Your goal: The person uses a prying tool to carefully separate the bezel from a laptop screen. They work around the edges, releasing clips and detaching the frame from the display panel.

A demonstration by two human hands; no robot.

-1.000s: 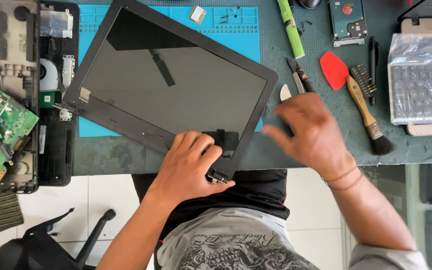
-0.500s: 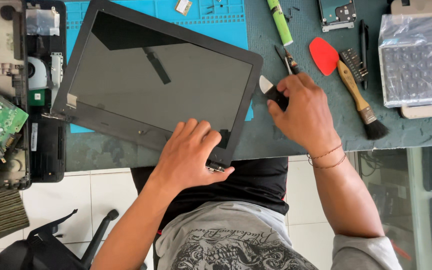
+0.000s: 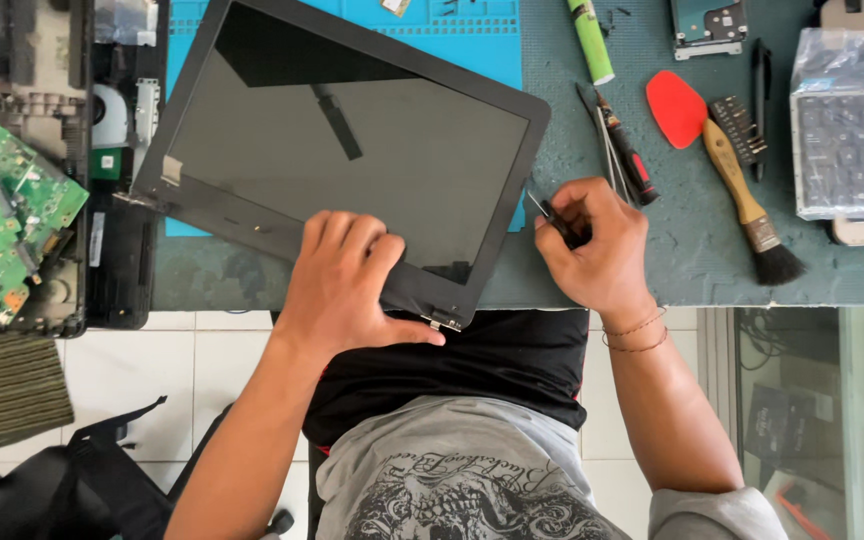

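Left hand (image 3: 347,285) lies flat on the laptop screen panel's (image 3: 352,150) near corner, fingers spread. Right hand (image 3: 592,245), fingers closed around a thin dark tool (image 3: 544,212), sits just beside the panel's right edge, at 9 o'clock from the tool tip.

- One black-framed laptop screen panel (image 3: 352,150) with a dark glass face, lying at the centre of the bench.
- One bright blue rubber work mat (image 3: 472,40) beneath it, toward 12 o'clock.
- One green circuit board (image 3: 2,215) at 9 o'clock.
- One opened black laptop base (image 3: 102,130) at 10 o'clock.
- One red teardrop-shaped plastic pick (image 3: 676,106) at 2 o'clock.
- One wooden-handled brush with black bristles (image 3: 747,205) at 3 o'clock.
- One green and white cylindrical pen-like tool (image 3: 590,40) at 1 o'clock.
- One plastic-wrapped grey keyboard (image 3: 852,125) at 2 o'clock.
- One silver hard drive (image 3: 709,25) at 1 o'clock (partly cut off).
- Two bare hands: left hand (image 3: 347,285), right hand (image 3: 592,245).
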